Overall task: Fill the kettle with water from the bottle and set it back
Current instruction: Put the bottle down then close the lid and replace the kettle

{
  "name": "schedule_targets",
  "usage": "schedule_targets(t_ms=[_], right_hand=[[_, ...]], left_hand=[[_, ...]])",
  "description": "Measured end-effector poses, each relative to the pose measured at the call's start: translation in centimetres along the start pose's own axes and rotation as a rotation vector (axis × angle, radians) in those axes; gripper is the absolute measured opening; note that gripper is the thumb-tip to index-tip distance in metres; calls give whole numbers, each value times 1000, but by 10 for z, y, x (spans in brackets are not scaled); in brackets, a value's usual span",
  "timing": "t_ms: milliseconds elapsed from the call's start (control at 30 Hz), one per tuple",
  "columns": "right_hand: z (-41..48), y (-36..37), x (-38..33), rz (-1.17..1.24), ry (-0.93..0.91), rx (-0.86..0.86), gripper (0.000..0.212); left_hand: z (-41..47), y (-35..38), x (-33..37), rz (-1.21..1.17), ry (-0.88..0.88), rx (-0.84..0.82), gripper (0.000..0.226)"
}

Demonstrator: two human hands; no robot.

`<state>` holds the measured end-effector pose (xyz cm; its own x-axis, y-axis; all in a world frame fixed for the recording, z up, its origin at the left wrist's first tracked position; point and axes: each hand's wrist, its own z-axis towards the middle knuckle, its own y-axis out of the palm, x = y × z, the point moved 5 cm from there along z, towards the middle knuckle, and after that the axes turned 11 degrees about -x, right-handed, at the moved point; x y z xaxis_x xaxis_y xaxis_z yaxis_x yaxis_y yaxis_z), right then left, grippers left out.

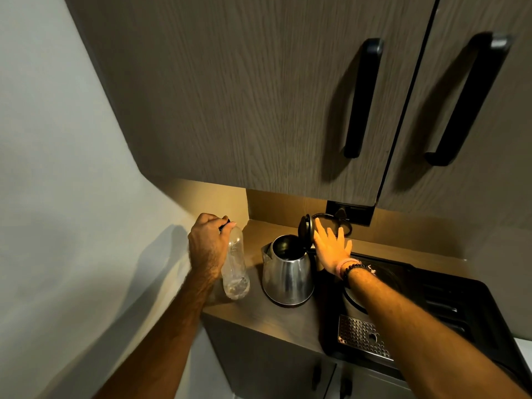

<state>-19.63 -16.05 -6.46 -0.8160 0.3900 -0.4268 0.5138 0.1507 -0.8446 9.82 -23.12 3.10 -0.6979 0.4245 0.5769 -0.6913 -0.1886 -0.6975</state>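
Both forearms reach over the worktop (pixel 276 315): the left hand (pixel 207 243) grips the neck of the nearly empty bottle (pixel 236 272), upright just left of the kettle (pixel 288 272). Behind the kettle's raised lid (pixel 305 228), the right hand (pixel 331 249) is spread flat, holding nothing.

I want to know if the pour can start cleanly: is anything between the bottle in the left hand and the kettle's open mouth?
Nothing visible blocks it. The bottle, held upright by the left hand, stands left of the kettle with bare countertop between. The lid is tipped up, and the open right hand is beside it.
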Motion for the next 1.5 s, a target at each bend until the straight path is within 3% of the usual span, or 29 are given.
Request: schedule_targets(t_ms=[167, 400, 600, 733, 800, 867, 1000, 1100, 1367, 1500], right_hand=[[-1, -1, -1, -13, -11, -14, 74], [1, -2, -1, 71, 18, -17, 73], [-6, -1, -7, 240, 139, 32, 123], [-7, 1, -12, 186, 161, 59, 135], [-7, -1, -11, 177, 125, 42, 131], [-8, -3, -9, 166, 73, 13, 120], [-14, -8, -5, 123, -1, 28, 97], [-20, -12, -1, 71, -37, 42, 85], [-27, -12, 7, 87, -121, 11, 73], [-26, -8, 9, 106, -161, 9, 65]], left_hand=[[-4, -1, 2, -42, 29, 19, 18], [-11, 1, -4, -153, -33, 18, 21], [-19, 0, -7, -236, -70, -13, 31], [-33, -3, 14, -54, 118, 40, 42], [-40, 5, 31, 13, 252, 12, 40], [-44, 27, 45, 69, 302, -188, 46], [-55, 87, 53, 226, 261, -619, 70], [-62, 117, 49, 361, 186, -811, 86], [-68, 134, 37, 407, 178, -752, 90], [-66, 134, 36, 285, 149, -717, 96]])
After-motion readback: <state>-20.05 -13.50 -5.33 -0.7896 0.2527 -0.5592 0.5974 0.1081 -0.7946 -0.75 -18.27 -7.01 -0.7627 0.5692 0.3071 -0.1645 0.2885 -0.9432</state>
